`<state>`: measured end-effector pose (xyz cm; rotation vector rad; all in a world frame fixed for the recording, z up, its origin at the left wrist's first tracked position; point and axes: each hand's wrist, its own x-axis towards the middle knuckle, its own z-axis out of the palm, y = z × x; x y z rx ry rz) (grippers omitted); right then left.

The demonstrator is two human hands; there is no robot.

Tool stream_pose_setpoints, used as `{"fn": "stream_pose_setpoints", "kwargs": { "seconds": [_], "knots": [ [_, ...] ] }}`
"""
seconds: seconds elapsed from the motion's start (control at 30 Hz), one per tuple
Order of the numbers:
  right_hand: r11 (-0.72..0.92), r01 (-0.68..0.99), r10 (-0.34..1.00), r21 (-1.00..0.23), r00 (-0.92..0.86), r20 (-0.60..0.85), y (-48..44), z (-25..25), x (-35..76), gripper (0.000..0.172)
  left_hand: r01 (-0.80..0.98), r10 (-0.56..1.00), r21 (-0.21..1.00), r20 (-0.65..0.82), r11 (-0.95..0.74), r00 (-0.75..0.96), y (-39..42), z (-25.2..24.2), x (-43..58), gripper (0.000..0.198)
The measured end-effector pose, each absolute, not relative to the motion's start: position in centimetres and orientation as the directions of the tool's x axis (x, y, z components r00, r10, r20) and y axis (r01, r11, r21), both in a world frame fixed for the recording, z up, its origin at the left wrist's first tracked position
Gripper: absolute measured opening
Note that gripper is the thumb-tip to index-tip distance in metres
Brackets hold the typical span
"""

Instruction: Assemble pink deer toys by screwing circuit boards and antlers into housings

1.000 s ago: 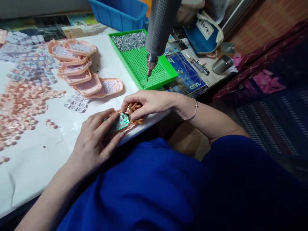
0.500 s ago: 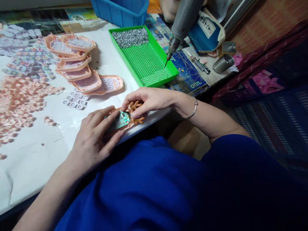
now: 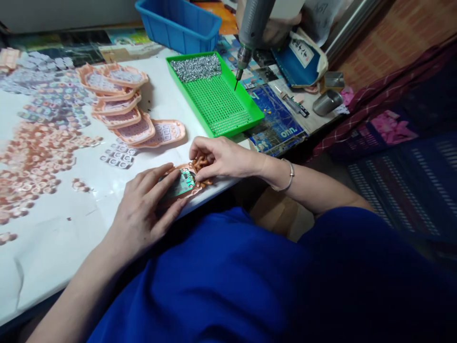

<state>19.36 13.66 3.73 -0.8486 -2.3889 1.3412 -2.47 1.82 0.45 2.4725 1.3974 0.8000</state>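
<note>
A pink plastic casing point(image 3: 194, 192) with a green circuit board point(image 3: 184, 183) in it lies at the table's front edge. My left hand point(image 3: 141, 209) grips its left end, fingers over the board and thumb along the near side. Brown antler-shaped plastic point(image 3: 200, 163) sticks out at the casing's right end. My right hand point(image 3: 224, 161) is closed around this antler part, with curled fingers and the thumb tip by the board's right edge. A small dark round part beside that thumb is mostly hidden.
Behind my hands stand a green tray point(image 3: 193, 102) of screws, a blue bin point(image 3: 178, 28) and a hanging electric screwdriver point(image 3: 250, 33). Stacked pink casings point(image 3: 117, 102), loose white keys point(image 3: 118, 153) and pink buttons point(image 3: 32, 166) lie left. A metal cup point(image 3: 326, 103) stands right.
My right hand's fingers have curled in and shifted back from the board onto the antler part. My left hand stays on the casing. The whole view has shifted slightly.
</note>
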Motion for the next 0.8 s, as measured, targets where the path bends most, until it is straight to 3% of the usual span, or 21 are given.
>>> {"fn": "stream_pose_setpoints", "kwargs": {
  "seconds": [0.17,0.37,0.47,0.7,0.8],
  "knots": [
    [0.279,0.222,0.667,-0.934,-0.745,0.022,13.3,2.5,19.4,0.006,0.745,0.85,0.426,0.374,-0.513,0.372,1.6,0.0,-2.4,0.051],
    [0.398,0.388,0.639,-0.831,-0.767,-0.053,14.0,3.1,19.1,0.001,0.75,0.847,0.413,0.377,-0.516,0.375,1.7,-0.1,-2.2,0.053],
    [0.479,0.418,0.636,-0.772,-0.771,-0.023,14.2,3.2,19.0,0.005,0.757,0.844,0.405,0.399,-0.513,0.359,1.7,-0.2,-2.1,0.052],
    [0.449,0.406,0.685,-0.796,-0.728,0.015,13.7,3.0,19.0,0.011,0.784,0.857,0.398,0.41,-0.476,0.312,0.8,-0.5,-1.9,0.052],
    [0.472,0.421,0.689,-0.775,-0.724,0.026,13.8,3.1,19.0,0.011,0.8,0.847,0.387,0.462,-0.459,0.263,1.7,1.4,-3.2,0.041]
  ]
}}
